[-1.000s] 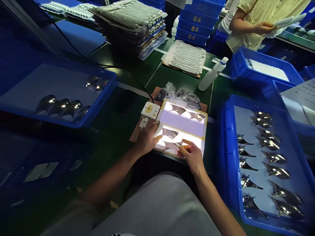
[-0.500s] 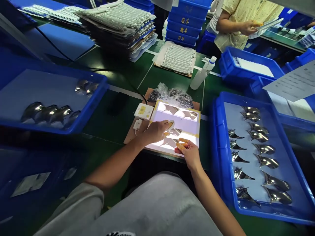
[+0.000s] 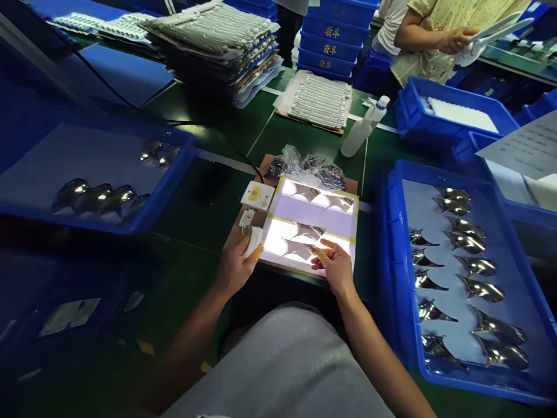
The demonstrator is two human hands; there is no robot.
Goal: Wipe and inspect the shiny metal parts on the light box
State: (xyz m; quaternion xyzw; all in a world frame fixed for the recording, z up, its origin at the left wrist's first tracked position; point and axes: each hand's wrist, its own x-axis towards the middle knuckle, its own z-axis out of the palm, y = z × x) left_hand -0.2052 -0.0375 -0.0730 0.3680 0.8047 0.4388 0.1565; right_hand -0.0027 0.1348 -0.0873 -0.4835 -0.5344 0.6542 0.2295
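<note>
My left hand (image 3: pixel 235 270) is closed round a folded white cloth (image 3: pixel 253 241), just off the lower left edge of a lit light panel (image 3: pixel 278 232). Yellow-orange finger covers show on both hands. At the panel's lower right, the fingers of my right hand (image 3: pixel 336 264) are pinched at the right end of a dark, curved blade-shaped piece (image 3: pixel 296 248). Just above it lies a similar dark piece (image 3: pixel 307 231). Another two dark shapes, one of them a curved blade outline (image 3: pixel 302 192), lie along the panel's top edge.
Shiny curved metal parts lie in a blue tray (image 3: pixel 452 371) at right and another blue tray (image 3: pixel 178 174) at left. Behind the panel are clear plastic bags (image 3: pixel 322 171), a spray bottle (image 3: pixel 361 130) and stacked sheets (image 3: pixel 217 35). A co-worker (image 3: pixel 430 40) stands at back right.
My left hand has moved left and toward me with the white cloth, from over the panel to beside it. My right hand has stayed nearly in place at the lower piece.
</note>
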